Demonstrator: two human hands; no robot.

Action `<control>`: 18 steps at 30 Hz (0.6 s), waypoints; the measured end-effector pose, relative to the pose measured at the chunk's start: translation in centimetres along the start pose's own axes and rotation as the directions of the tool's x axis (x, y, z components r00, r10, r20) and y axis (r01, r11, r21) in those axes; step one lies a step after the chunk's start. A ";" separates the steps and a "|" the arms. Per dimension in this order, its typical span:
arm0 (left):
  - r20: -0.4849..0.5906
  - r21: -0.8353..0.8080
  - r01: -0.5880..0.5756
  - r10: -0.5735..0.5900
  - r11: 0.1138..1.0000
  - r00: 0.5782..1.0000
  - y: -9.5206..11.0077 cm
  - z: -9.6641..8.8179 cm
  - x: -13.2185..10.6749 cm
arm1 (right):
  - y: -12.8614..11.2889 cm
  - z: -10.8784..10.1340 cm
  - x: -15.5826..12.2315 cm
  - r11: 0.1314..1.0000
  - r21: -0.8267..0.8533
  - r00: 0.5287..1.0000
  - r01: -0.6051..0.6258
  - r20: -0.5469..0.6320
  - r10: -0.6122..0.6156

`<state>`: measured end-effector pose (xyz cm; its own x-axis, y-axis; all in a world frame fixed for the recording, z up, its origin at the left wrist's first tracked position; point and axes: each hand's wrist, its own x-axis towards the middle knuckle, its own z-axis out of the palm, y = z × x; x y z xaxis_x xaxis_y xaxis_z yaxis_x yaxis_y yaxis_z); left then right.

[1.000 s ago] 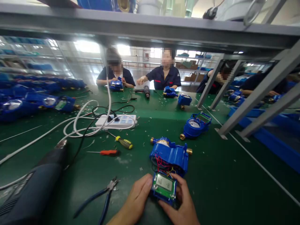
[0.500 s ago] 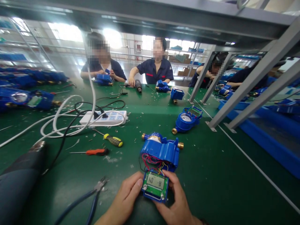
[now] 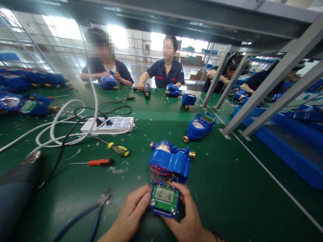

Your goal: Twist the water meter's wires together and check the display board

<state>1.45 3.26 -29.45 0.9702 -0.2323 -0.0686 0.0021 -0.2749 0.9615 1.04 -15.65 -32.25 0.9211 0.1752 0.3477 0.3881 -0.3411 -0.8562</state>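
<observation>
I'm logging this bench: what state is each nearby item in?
Display module: screen showing characters; held by left hand and right hand.
Water meter: wired to display module.
Diagonal cutters: handles spread.
Power strip: plugs inserted.
Red screwdriver: lying loose.
Yellow screwdriver: lying loose.
Nearer heat gun: power unclear.

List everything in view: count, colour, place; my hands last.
Table: one, green, underneath
Display module: one, blue and green, bottom centre
Wired meter: one, blue, beyond the module
Wires: several, red, yellow, black, between these
Other meters: several, blue, left, right and far side
Power strip: one, white, left of centre
Cables: several, white and black, left
Screwdrivers: two, one yellow, one red, left of centre
Pliers: one, blue handles, lower left
Heat guns: two, dark, left edge and far side
Tray: one, blue, right
Rack: one, grey, overhead and right
Shelving: several units, greyish, background
People: at least four, dark clothes, far side
Hands: two, bare, holding the module
</observation>
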 end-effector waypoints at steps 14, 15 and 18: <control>-0.086 -0.124 0.098 -0.109 0.988 0.990 0.6 1.3 0.7 | -0.4 -0.1 0.4 0.954 -0.216 0.978 0.208 0.062 -0.200; -0.116 -0.098 0.119 -0.130 0.988 0.985 0.8 1.6 0.8 | -0.4 0.0 0.4 0.946 -0.232 0.974 0.228 0.070 -0.217; -0.180 -0.020 0.170 -0.171 0.985 0.969 1.5 2.2 1.1 | -0.3 0.2 0.3 0.924 -0.267 0.961 0.275 0.084 -0.262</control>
<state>1.95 0.56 -28.70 0.9831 -0.0095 -0.1830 0.1723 -0.2921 0.9407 1.19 -15.35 -31.96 0.7813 0.3351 0.5265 0.6200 -0.5137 -0.5931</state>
